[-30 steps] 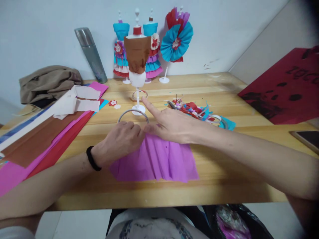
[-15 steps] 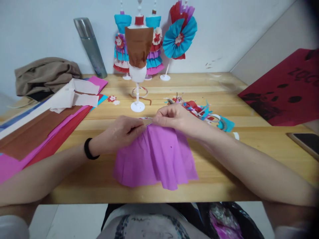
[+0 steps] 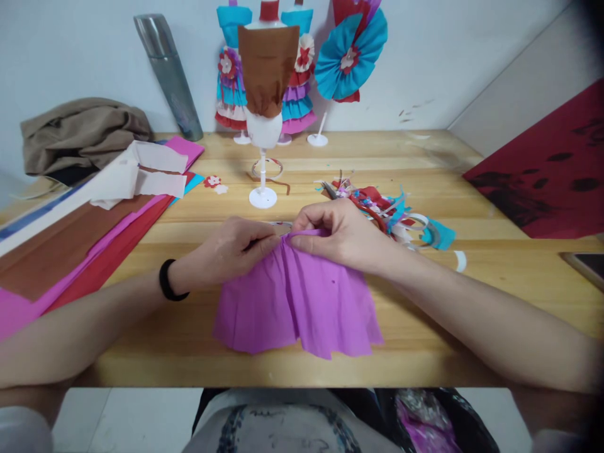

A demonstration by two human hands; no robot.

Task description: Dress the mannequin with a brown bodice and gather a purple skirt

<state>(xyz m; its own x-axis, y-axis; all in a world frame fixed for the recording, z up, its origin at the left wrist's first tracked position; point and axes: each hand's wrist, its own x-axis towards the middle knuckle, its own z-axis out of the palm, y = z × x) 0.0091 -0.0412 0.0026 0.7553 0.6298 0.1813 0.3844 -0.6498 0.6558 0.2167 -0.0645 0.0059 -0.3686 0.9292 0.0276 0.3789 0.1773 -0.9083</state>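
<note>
A pleated purple sheet (image 3: 302, 302) hangs over the near part of the wooden table, gathered along its top edge. My left hand (image 3: 236, 248), with a black band on the wrist, pinches the top edge at the left of the gathers. Close beside it, my right hand (image 3: 335, 236) pinches the same edge between thumb and fingers. Just behind the fingertips shows part of a patterned ring (image 3: 282, 226). Farther back stands a small white dress form (image 3: 264, 129) on a round base, wrapped in a brown piece (image 3: 268, 66).
Coloured sheets (image 3: 85, 233) and a brown cloth (image 3: 85, 135) lie at the left. A bottle (image 3: 170, 78) and decorated forms (image 3: 352, 60) stand behind. Scissors and scraps (image 3: 377, 204) lie right of centre, a phone (image 3: 587, 267) far right.
My right thumb and fingers have shifted onto the sheet's top edge, and a fold near the middle has been drawn together. The whole view has tilted slightly downward.
</note>
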